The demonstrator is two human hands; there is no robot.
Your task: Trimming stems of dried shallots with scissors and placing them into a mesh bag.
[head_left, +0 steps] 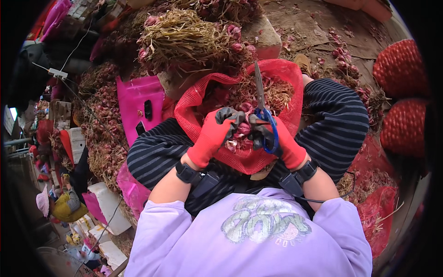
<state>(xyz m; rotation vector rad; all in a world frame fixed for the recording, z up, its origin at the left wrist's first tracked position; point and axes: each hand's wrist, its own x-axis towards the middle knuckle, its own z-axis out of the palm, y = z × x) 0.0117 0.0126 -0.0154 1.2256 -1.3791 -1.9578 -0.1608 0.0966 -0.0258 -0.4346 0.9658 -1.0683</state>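
Red-and-grey work gloves cover both hands, held close together over an open red mesh sack [184, 99] between my striped knees. My right hand [279, 141] grips a pair of scissors [273, 131] by the blue handles, with the steel blades pointing away from me. My left hand [217, 134] is closed, fingers curled inward; what sits in its fingertips is hidden. Red shallots [241, 134] show between and just below the gloves. Dry trimmings [279, 92] and more shallots lie inside the sack.
A large bundle of shallots with dried stalks [184, 39] lies ahead. Shallots are heaped along the left [104, 124], near a pink plastic sheet [138, 99] with a black phone [148, 110]. Full red mesh sacks [401, 69] stand right. Another person [69, 205] is far left.
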